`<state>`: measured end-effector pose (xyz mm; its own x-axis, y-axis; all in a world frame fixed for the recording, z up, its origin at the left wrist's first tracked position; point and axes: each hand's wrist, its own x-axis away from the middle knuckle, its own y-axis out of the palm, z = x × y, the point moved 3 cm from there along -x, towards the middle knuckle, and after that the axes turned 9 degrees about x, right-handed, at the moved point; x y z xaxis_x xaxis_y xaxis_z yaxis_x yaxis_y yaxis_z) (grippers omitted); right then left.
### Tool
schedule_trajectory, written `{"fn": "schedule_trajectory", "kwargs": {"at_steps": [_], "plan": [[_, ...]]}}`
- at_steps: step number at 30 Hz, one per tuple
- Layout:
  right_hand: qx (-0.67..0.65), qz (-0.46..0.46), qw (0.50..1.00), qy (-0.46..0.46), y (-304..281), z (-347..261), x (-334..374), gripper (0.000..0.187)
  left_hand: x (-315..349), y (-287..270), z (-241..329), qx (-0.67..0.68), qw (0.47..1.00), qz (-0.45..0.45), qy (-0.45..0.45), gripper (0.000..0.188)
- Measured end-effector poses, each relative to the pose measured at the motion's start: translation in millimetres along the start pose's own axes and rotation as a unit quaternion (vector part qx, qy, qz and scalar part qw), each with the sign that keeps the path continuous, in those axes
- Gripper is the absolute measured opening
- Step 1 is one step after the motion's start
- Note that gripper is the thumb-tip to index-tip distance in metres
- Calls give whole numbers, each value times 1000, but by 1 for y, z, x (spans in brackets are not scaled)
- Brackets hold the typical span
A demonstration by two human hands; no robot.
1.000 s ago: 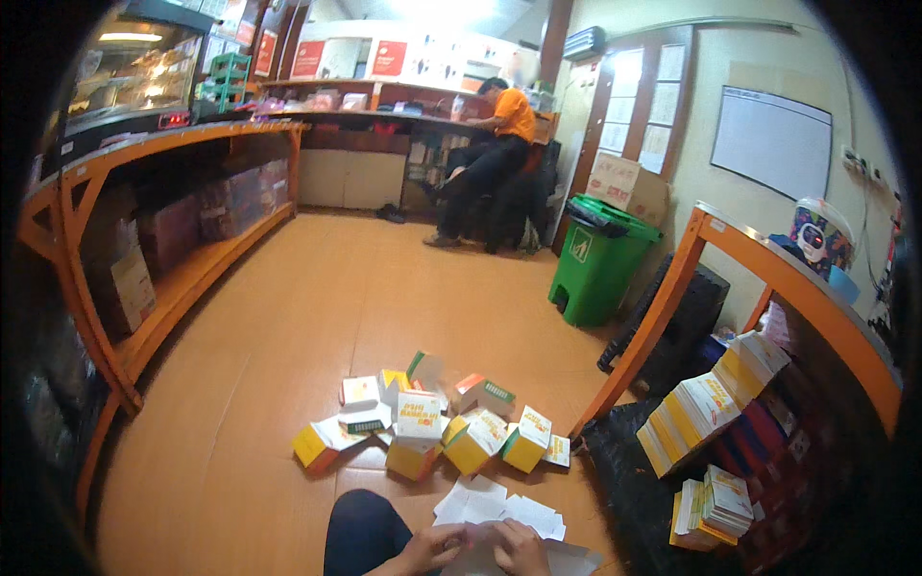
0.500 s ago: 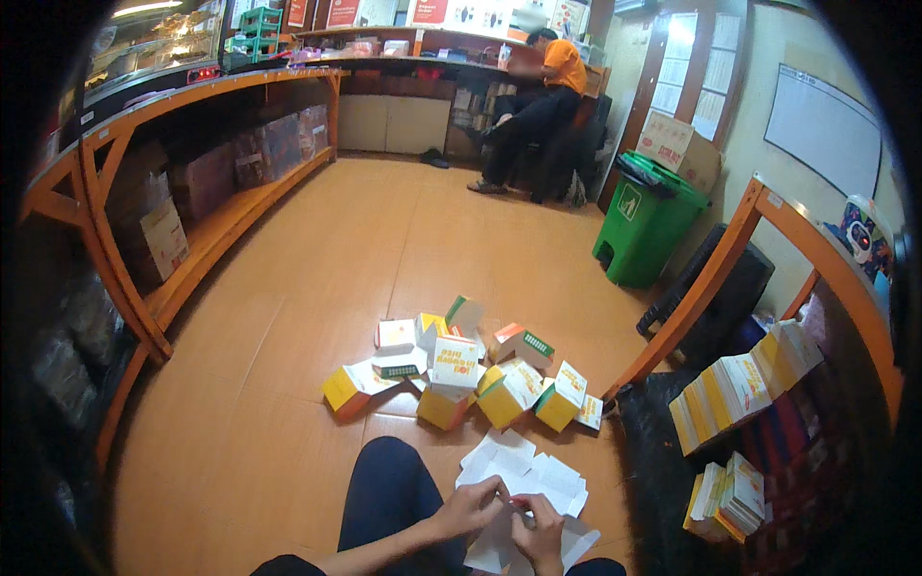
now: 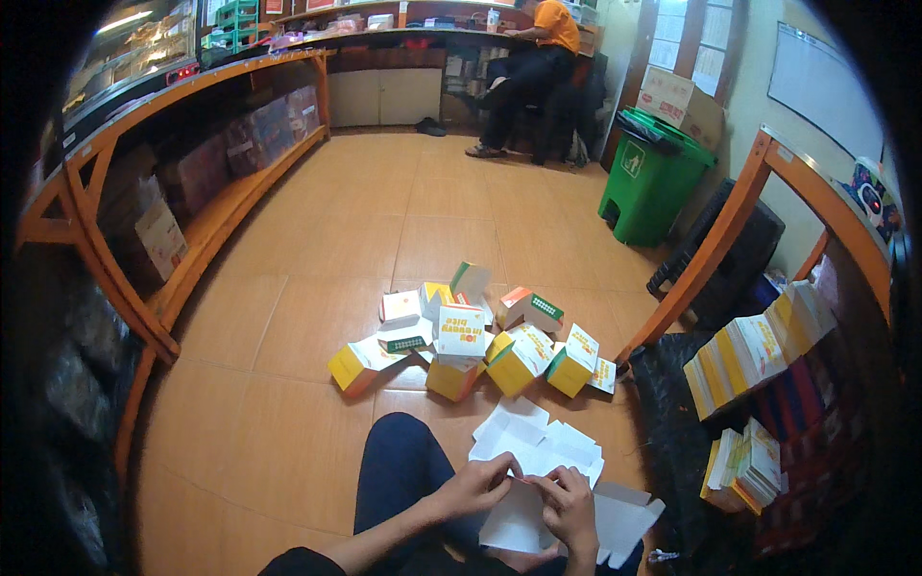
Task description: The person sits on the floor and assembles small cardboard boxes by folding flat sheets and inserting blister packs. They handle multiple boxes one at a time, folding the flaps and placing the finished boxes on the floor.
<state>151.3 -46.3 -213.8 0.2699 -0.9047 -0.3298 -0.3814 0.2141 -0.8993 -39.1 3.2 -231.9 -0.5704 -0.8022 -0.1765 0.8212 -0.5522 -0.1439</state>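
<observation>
Over my lap lie flattened carton blanks (image 3: 552, 444), with their plain white inner faces up and cut flaps along the edges. My left hand (image 3: 480, 484) pinches an edge of a blank between thumb and fingers. Close beside it, my right hand (image 3: 570, 505) is closed on the same card, fingertips almost touching those of the left. A small reddish strip shows at the fingertips. Another white flap (image 3: 622, 523) sticks out to the right of my right wrist. Ahead on the floor sits a pile of folded yellow-and-white food boxes (image 3: 461, 336), some tilted or with lids up.
On the right, stacks of flat cartons (image 3: 740, 357) and a smaller bundle (image 3: 747, 466) lie by an orange wooden frame (image 3: 706, 235). Beyond stands a green bin (image 3: 651, 182). A long orange-framed counter (image 3: 221, 206) runs along the left. A person in orange (image 3: 552, 29) sits far back.
The view has tilted down, so the room sits higher in the picture. My hands have shifted right with the blank, and a second white flap now spreads out to the right.
</observation>
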Motion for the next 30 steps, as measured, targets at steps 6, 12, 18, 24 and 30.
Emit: {"fn": "schedule_trajectory", "kwargs": {"at_steps": [6, 12, 18, 24, 30], "plan": [[8, 47, 999, 10, 0, -4, 0, 37, 1, 13, -14, -26, 998, 39, 40, 17], [98, 204, 973, 34, -1, -6, 5, 36, -7, 24, 7, -137, 983, 98, 76, 21], [162, 359, 906, 155, -26, -7, 5, 38, 3, 49, 41, -205, 928, 260, 171, 40], [34, 330, 939, 90, -15, -40, -3, 39, -13, 45, 19, 319, 930, 180, 16, 36], [-127, 336, 929, 93, -22, -35, -12, 19, -18, 26, 15, 328, 930, 161, 46, 26]]}}
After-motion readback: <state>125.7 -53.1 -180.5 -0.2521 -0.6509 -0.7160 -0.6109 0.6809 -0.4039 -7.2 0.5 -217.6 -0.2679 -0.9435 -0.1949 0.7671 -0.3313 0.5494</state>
